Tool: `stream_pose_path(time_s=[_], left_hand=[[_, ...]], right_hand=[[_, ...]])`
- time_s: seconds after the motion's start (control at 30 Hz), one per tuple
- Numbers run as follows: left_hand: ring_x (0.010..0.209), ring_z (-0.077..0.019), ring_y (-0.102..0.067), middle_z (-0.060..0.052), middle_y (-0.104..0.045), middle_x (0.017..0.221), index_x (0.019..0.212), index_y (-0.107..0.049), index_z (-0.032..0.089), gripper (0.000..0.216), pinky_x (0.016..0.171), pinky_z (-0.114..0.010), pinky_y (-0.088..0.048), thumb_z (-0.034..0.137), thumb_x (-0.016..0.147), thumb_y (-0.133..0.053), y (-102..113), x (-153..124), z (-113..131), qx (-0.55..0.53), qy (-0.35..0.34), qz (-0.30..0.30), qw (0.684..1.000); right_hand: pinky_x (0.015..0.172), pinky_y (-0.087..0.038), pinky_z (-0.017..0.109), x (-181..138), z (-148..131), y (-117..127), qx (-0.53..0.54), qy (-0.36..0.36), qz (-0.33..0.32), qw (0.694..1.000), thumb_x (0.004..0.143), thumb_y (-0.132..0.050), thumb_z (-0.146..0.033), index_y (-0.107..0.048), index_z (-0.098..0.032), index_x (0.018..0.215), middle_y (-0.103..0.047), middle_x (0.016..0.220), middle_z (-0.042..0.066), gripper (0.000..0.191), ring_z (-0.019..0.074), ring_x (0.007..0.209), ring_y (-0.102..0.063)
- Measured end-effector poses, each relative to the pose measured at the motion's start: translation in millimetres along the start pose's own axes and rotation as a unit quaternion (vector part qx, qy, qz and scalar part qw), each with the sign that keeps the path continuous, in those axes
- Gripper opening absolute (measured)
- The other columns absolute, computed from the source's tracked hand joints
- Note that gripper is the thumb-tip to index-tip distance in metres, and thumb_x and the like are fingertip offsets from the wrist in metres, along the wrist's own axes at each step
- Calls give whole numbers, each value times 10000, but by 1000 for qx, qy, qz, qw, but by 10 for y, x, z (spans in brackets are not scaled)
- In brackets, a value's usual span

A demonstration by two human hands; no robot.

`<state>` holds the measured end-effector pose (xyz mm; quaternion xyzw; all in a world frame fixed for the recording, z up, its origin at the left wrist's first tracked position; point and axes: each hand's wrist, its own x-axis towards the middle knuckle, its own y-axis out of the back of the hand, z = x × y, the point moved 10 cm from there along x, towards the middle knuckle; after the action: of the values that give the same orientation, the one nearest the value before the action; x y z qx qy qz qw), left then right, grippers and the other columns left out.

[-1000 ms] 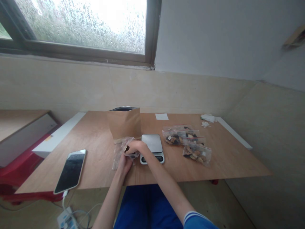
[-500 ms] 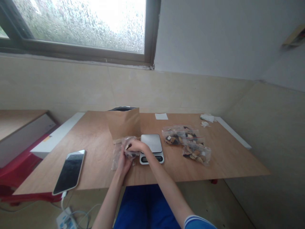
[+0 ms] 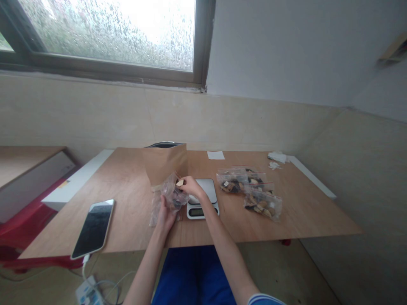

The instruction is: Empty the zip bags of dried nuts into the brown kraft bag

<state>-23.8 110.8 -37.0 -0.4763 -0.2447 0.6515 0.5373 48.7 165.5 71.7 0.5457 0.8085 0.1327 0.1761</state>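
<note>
My left hand is closed on a clear plastic bag with dark pieces inside, held upright in front of the kraft paper pouch. At the bag's mouth, my right hand pinches a pale dried slice, which looks like dried mushroom. Partly behind my right hand and forearm lies a kitchen scale with a steel plate and a small display. More clear plastic lies flat on the table left of my left hand.
Several filled zip bags of dried slices lie right of the scale. A phone with a charging cable rests at the table's left front. White paper and crumpled tissue lie at the back. A power strip is on the floor.
My right hand has drawn up and to the right out of the bag, with a pale slice now showing in its fingers. The bag stands taller and more open.
</note>
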Motion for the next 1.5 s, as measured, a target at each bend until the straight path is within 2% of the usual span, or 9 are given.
stream_pose_path(time_s=[0.2,0.37,0.47,0.63,0.77,1.07,1.33,1.43,1.5], left_hand=[[948,-160,-638,-69,-689,1017,1227,-535,199,423,821,-288,-512,398,921,-321,-10,14,17,-4,-8,-13,1000],[985,-159,-624,-78,-678,1041,1210,-551,192,428,840,-279,-507,404,921,-317,-1,4,10,3,-2,-14,1000],[980,-163,-626,-83,-676,1042,1197,-561,183,434,841,-281,-508,406,921,-312,-14,-3,9,9,1,-15,1000],[972,-164,-630,-80,-681,1025,1204,-557,197,405,838,-287,-509,393,911,-358,-5,5,13,5,0,-11,1000],[961,-163,-634,-81,-686,1010,1191,-566,185,408,841,-292,-511,401,907,-368,-27,-3,1,6,6,-15,1000],[957,-165,-636,-86,-684,998,1227,-536,179,427,839,-295,-515,398,914,-346,-91,-48,21,10,1,-19,1000],[967,-161,-635,-73,-689,1017,1212,-549,179,422,847,-288,-511,383,925,-316,-89,-25,16,-1,1,-30,1000],[967,-164,-636,-77,-688,1024,1228,-537,177,426,848,-296,-512,381,926,-316,-76,-25,15,-9,3,-23,1000],[963,-163,-637,-75,-687,1029,1241,-528,191,422,841,-293,-513,376,927,-316,-83,-30,8,-19,7,-22,1000]], right_hand=[[572,-481,181,81,-589,387,65,72,66,993,785,-558,-213,-625,-96,820,-667,813,59,140,122,674,-615],[744,-457,182,106,-1453,806,-44,183,211,959,857,-457,-197,-585,-152,1033,-660,995,59,223,135,912,-614],[810,-426,204,193,-1759,841,-135,208,248,936,873,-385,-134,-555,-156,1075,-653,1008,63,264,145,960,-592],[810,-417,230,424,-1729,588,-272,191,201,922,862,-310,-47,-529,-141,1082,-639,1024,98,324,170,980,-577],[787,-431,251,421,-1634,424,-331,185,171,909,880,-289,-41,-522,-127,1058,-645,1000,133,306,192,972,-593],[799,-474,314,425,-1650,407,-376,128,121,910,868,-334,-27,-387,-73,1186,-656,1005,182,325,227,969,-624],[893,-425,319,302,-1739,464,-332,208,179,902,878,-350,-59,-446,-96,1149,-585,1132,148,290,209,1065,-538],[956,-366,322,123,-1808,512,-295,261,216,893,882,-361,-94,-514,-116,1068,-574,1119,117,242,193,1095,-488],[935,-374,282,-37,-1791,522,-230,296,207,903,892,-333,-116,-537,-127,1023,-588,1068,85,243,158,1042,-508]])
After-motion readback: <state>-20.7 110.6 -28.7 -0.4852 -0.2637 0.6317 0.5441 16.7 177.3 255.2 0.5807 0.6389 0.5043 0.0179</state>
